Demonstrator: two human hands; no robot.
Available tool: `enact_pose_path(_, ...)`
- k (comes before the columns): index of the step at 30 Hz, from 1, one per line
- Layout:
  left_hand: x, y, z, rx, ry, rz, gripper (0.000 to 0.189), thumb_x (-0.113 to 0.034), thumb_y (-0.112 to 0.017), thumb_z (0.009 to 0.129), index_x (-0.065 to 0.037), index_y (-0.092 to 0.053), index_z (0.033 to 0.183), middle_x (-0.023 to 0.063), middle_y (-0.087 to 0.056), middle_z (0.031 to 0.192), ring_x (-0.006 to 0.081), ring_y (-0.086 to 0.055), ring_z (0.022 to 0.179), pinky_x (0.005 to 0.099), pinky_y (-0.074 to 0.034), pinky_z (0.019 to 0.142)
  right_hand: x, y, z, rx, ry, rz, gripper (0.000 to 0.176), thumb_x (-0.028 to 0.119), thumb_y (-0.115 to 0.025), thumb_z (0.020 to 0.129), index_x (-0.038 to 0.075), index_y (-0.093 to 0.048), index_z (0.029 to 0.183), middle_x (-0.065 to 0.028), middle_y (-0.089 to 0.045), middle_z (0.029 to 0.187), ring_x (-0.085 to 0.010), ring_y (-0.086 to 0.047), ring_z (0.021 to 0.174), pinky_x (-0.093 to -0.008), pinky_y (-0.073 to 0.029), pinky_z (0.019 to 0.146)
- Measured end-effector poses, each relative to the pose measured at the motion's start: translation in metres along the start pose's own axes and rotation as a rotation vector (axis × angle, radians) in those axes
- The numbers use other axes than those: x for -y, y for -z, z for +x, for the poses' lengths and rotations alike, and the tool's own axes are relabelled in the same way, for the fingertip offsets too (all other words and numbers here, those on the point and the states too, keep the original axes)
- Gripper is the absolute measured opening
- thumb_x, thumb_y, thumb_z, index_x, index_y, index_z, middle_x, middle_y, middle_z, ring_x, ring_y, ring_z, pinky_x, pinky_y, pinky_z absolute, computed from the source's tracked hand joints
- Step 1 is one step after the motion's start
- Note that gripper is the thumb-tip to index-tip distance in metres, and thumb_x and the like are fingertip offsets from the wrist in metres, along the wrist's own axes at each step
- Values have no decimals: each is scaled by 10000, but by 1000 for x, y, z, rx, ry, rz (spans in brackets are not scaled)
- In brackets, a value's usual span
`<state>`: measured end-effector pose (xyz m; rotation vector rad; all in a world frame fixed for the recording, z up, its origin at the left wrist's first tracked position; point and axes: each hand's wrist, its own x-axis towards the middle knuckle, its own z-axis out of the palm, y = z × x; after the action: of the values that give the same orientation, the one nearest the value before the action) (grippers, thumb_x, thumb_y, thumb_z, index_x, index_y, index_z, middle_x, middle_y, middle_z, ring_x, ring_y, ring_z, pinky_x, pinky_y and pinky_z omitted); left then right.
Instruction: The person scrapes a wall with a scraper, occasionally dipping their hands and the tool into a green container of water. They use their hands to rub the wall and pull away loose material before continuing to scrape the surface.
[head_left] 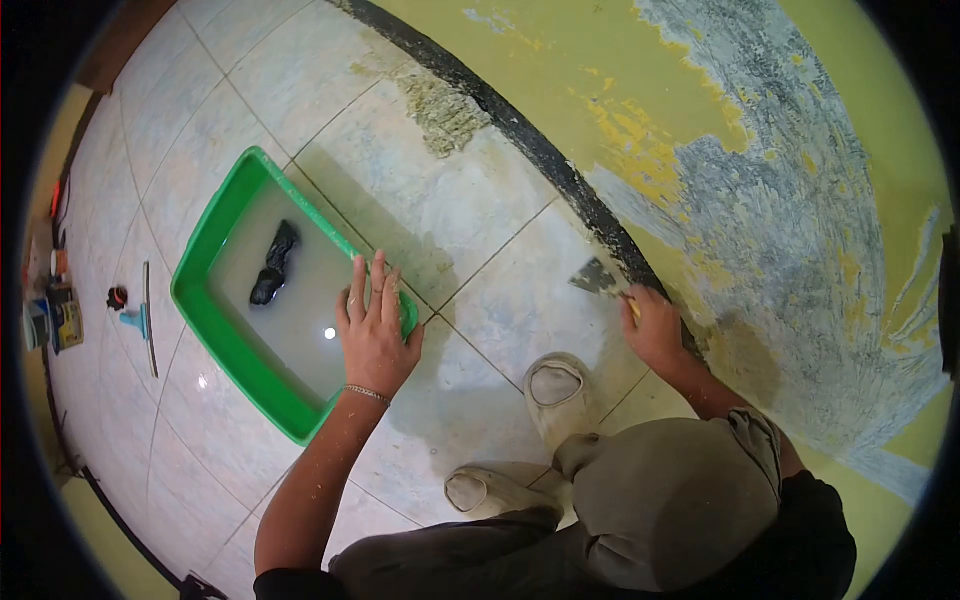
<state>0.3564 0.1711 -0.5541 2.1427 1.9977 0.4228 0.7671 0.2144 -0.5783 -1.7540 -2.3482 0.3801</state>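
Observation:
My left hand [377, 325], a bracelet on its wrist, lies palm down over the near right corner of a green basin [250, 405]. Its fingers are stretched out and apart, touching the rim; what lies under the palm is hidden. Cloudy water fills the basin, with a dark, wet, crumpled cloth-like piece [274, 262] in it. In my right hand [655, 325] is a putty knife [597, 277], its yellow handle partly hidden by my fingers. The flat blade points left over the floor, close to the foot of the wall.
The yellow-green wall [660, 120] has a large patch of scraped grey paint [780, 190]. Wet crumbly scrapings [440, 112] lie on the tiled floor by the dark skirting. A blue-handled squeegee [142, 320] and several small items lie far left. My shoes [557, 385] stand between basin and wall.

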Motion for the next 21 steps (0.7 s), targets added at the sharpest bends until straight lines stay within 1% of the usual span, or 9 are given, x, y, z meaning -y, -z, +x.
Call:
enact_pose_path(4,-2,1,3,18,3,-11,767,-93,-769,679,-30,-478,1386,174,-357,1590,414,-285,1481,564,-335,1078,-8,-16,7,-44,-28,45,142,207,-635,929,82,-611,993,-167,-650,878,-413,-645,734,-511,-523,617)
enact_pose_path(8,-1,0,3,33,-5,1,759,-105,-767,682,-29,-481,1380,184,-356,1589,420,-282,1481,563,-334,1072,35,-34,96,-21,-7,-56,150,204,-632,924,77,-631,1005,-156,-639,835,-386,-667,723,-492,-540,613)
enact_pose_path(10,-1,1,3,34,-1,-23,741,-128,-765,690,-26,-487,1369,188,-362,1585,421,-285,1480,565,-333,1068,68,-28,151,3,36,-106,106,140,-645,873,60,-677,936,-167,-676,844,-356,-696,736,-478,-554,619)
enact_pose_path(12,-1,1,4,20,-16,-9,728,-143,-766,703,-25,-489,1366,189,-363,1584,423,-289,1477,566,-330,1068,97,-21,202,101,86,-206,75,84,-649,812,60,-716,832,-188,-709,862,-332,-723,783,-464,-566,634)
enact_pose_path(13,0,0,4,7,-21,-12,716,-158,-767,716,-24,-492,1363,191,-363,1583,425,-292,1474,567,-328,1068,112,-11,220,85,86,-197,75,84,-649,812,60,-716,832,-188,-709,862,-332,-723,783,-464,-566,634)
enact_pose_path(15,3,-5,0,-39,-36,36,727,-204,-772,747,-25,-480,1388,189,-364,1582,422,-304,1466,568,-319,1080,143,18,252,231,151,-242,121,55,-636,782,4,-663,890,-206,-708,854,-371,-715,799,-481,-559,669)
enact_pose_path(16,4,-7,-2,-16,-26,18,720,-240,-764,755,-30,-493,1389,180,-351,1590,404,-277,1482,574,-318,1086,155,38,259,190,175,-238,121,55,-636,782,4,-663,890,-206,-708,854,-371,-715,799,-481,-559,669)
enact_pose_path(18,7,-7,-3,21,-9,13,727,-303,-751,775,-37,-499,1404,172,-327,1604,379,-241,1503,587,-310,1099,177,79,253,205,244,-149,102,101,-635,815,11,-669,847,-217,-711,853,-387,-711,823,-504,-555,703)
enact_pose_path(21,7,-5,-5,39,-2,40,745,-374,-727,806,-25,-485,1418,171,-301,1615,366,-221,1512,607,-288,1117,187,124,226,195,212,-9,188,206,-634,868,23,-670,843,-211,-695,815,-424,-684,811,-545,-529,717)
